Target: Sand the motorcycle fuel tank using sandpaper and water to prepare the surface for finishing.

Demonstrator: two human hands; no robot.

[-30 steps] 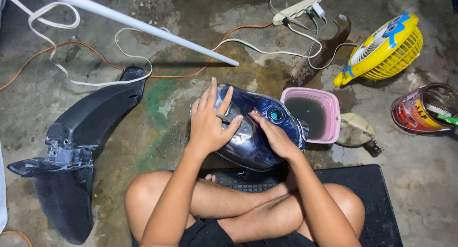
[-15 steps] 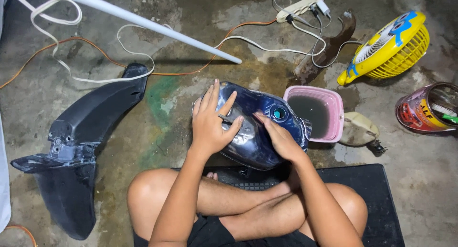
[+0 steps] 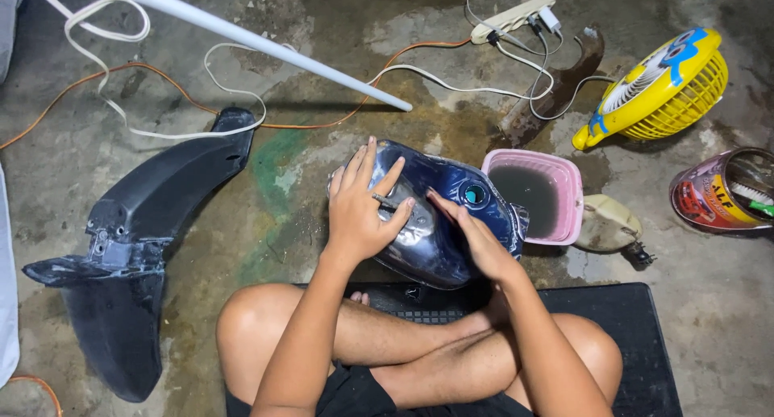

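Note:
A dark blue motorcycle fuel tank point(image 3: 435, 232) lies on the concrete floor in front of my crossed legs. My left hand point(image 3: 361, 207) rests flat on its left side with the fingers spread; a small dark piece sits under the thumb and forefinger. My right hand point(image 3: 472, 236) lies flat on the tank's top, fingers together, just below the round filler opening point(image 3: 475, 194). Neither hand grips the tank.
A pink tub of murky water point(image 3: 564, 167) stands right of the tank. A black fender point(image 3: 137, 248) lies at left. A white pipe point(image 3: 266, 42), cables, a power strip point(image 3: 516, 14), a yellow fan point(image 3: 665, 87) and a paint can point(image 3: 726, 191) surround me. I sit on a black mat point(image 3: 629, 336).
My right hand has slid a little down and left across the tank's top. The left hand stays pressed on the tank.

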